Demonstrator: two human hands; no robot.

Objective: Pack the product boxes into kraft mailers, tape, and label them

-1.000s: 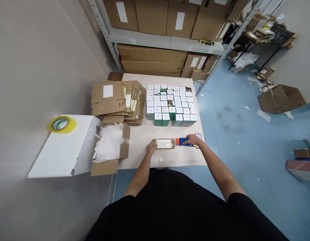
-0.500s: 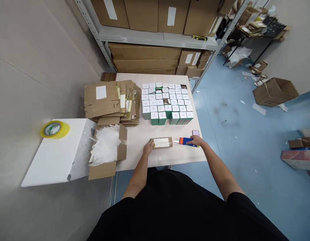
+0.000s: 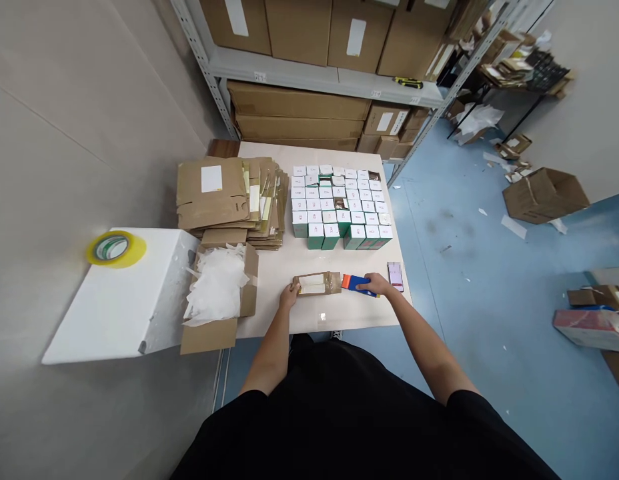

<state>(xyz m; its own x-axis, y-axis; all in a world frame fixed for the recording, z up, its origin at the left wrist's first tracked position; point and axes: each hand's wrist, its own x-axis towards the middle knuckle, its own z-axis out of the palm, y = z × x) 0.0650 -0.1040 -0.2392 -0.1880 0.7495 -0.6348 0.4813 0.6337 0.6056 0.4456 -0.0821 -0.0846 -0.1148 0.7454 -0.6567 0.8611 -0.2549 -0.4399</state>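
A long narrow cardboard box [image 3: 332, 283] with a white label on top lies near the table's front edge. My left hand [image 3: 290, 294] is closed on its left end. In my right hand [image 3: 376, 283] is a blue tape dispenser [image 3: 358, 284] with an orange front, gripped at its right part. The dispenser's orange end is right beside the box's right end, where shiny clear tape shows. Whether the tape still joins the two is too small to tell. A phone [image 3: 395, 276] with a lit screen lies just right of my right hand.
Rows of white-topped green boxes [image 3: 315, 238] stand at the back of the table [image 3: 274, 313]. To the left are stacked flattened cartons [image 3: 209, 207], an open carton of white paper [image 3: 214, 287], and a yellow tape roll [image 3: 116, 249] on a white block [image 3: 114, 300]. A loaded shelf [image 3: 309, 77] rises behind.
My right hand has brought the tape dispenser left, up to the box's right end. The strip of tape that stretched between them has shortened. More of the phone shows now.
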